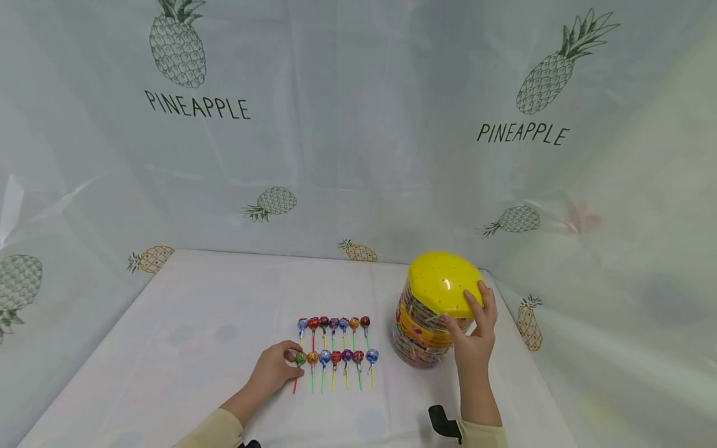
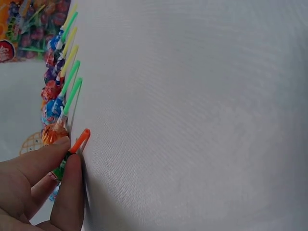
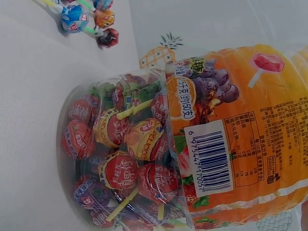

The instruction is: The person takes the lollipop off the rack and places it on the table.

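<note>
Between thumb and fingers my left hand [image 1: 276,368] pinches a green-wrapped lollipop [image 1: 300,359] with a red stick, at the left end of the nearer of two lollipop rows. In the left wrist view its stick [image 2: 81,140] points out past the fingertips. My right hand [image 1: 475,323] rests on the yellow lid [image 1: 442,280] of a big clear jar [image 1: 420,348], fingers spread over the lid's right side. The right wrist view shows wrapped lollipops [image 3: 127,168] inside the jar, below an orange label [image 3: 250,134] with a barcode.
The farther row of lollipops [image 1: 333,323] lies just behind the nearer row, sticks toward me. A white cloth covers the table [image 1: 224,298]. Pineapple-print sheeting [image 1: 358,124] rises behind and at both sides. The jar stands right of the rows.
</note>
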Motion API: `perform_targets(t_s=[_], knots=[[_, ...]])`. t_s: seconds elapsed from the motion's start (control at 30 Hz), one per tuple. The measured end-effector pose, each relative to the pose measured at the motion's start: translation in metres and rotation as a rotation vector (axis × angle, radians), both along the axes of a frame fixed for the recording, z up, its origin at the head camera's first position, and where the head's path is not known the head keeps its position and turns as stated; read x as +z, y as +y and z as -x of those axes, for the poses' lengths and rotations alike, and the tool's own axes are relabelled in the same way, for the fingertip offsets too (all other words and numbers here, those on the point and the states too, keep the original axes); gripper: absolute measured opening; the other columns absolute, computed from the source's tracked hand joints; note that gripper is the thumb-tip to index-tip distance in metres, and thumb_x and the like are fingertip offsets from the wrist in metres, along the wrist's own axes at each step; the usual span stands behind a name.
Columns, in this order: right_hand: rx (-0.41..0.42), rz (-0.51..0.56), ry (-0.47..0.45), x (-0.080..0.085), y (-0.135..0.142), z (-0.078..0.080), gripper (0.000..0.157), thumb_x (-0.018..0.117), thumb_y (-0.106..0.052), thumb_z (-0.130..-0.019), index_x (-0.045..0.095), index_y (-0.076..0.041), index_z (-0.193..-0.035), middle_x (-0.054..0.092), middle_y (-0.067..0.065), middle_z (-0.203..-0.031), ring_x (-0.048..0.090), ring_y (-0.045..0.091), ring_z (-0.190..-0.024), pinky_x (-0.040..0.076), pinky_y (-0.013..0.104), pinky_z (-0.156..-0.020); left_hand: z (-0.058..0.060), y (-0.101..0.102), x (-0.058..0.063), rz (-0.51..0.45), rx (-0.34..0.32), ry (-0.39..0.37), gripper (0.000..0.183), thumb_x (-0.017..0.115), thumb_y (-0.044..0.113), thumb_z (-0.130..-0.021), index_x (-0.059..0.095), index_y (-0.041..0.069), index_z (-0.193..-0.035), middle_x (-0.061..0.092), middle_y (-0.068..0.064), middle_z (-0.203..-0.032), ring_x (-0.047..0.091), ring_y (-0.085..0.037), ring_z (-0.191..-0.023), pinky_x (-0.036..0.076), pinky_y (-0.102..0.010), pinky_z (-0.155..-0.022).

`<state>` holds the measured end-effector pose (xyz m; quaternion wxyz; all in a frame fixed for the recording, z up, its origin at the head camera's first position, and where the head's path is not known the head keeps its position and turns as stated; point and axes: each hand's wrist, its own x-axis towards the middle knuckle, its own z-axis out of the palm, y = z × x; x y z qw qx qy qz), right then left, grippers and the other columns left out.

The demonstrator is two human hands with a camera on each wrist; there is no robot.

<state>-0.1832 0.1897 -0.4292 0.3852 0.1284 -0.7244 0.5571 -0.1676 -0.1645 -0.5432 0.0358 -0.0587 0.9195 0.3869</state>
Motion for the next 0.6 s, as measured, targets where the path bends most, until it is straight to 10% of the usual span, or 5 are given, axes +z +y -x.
perform_targets(t_s=[0.6], knots=[[-0.004,-0.055,-0.006,0.005,0.001,0.0,0.05,0.069,0.019,-0.076,0.056,0.008,-0.123,0.032,0.025,-0.149,0.015,0.027,-0.145,0.02,0.029,-0.114,0.0,-0.015,0.012,0.031,0.02,0.035,0.049,0.089,0.015,-0.068,0.067,0.007,-0.111,0.059,0.0,-0.083,0.049,-0.016,-0.069,0.042,-0.032,-0.061]])
